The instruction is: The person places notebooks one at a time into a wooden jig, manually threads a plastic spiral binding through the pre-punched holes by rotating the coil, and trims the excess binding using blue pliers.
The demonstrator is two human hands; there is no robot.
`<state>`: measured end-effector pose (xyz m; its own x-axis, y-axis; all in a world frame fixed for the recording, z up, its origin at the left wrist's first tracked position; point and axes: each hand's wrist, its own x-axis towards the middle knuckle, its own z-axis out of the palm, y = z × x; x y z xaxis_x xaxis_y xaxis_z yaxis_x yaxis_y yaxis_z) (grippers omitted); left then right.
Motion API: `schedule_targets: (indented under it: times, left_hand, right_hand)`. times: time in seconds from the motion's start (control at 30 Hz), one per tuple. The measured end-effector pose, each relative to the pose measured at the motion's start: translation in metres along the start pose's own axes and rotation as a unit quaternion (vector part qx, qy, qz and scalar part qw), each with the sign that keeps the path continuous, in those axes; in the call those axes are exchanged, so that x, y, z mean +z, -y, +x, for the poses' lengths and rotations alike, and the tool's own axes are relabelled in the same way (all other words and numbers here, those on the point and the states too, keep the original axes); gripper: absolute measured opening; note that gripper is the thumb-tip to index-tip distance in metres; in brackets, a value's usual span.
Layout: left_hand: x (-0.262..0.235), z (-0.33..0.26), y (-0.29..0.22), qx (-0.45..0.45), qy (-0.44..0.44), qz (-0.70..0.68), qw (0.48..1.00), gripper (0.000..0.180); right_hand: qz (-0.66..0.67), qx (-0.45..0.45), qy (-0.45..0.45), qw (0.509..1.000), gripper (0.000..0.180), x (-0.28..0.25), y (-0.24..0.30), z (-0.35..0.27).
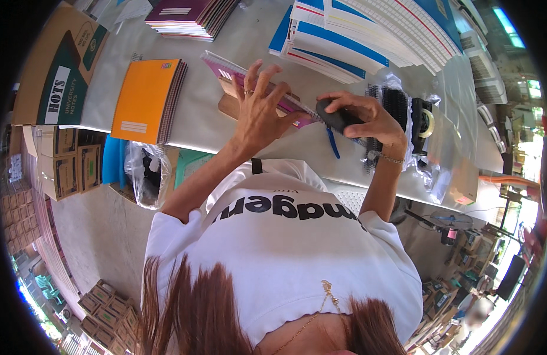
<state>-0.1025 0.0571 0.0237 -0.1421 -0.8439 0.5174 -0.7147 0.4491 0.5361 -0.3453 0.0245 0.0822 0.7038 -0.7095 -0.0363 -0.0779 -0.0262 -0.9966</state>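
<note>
Apparently finished orange notebooks (144, 100) are sitting aside while, over the tabletop (196, 127), the splayed left grip (259, 109) is steadying a purple notebook (231, 73), seemingly part-bound, and the right grip (375, 121) is clasping a dark rounded object (340, 119).

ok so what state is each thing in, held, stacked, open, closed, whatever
Purple notebook, touched by the left hand, exact tilt unclear
Black rounded object, gripped in the right hand
Orange notebooks, stacked, top cover closed
Purple-topped notebooks, stacked, top cover closed
Blue-and-white sheets, piled unevenly
Slim blue item, lying loose
Fan, running or not, can't tell
</note>
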Motion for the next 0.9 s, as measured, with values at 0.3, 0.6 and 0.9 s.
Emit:
schedule_targets:
  times: [0.3,0.6,0.9]
  left_hand:
    - [-0.003,0.013,0.012,0.065,0.063,-0.065,0.994,0.048]
    - [-0.01,0.018,0.013,0.099,0.076,-0.085,0.989,0.043]
    - [-0.016,0.013,0.02,0.1,0.097,-0.07,0.988,0.044]
  right_hand:
    - [0.079,0.061,-0.051,0.994,0.041,0.011,-0.008,0.002]
    - [-0.11,0.147,-0.045,0.982,0.041,0.025,0.017,0.012]
    - [-0.167,0.043,-0.052,0.984,0.036,0.039,0.036,0.016]
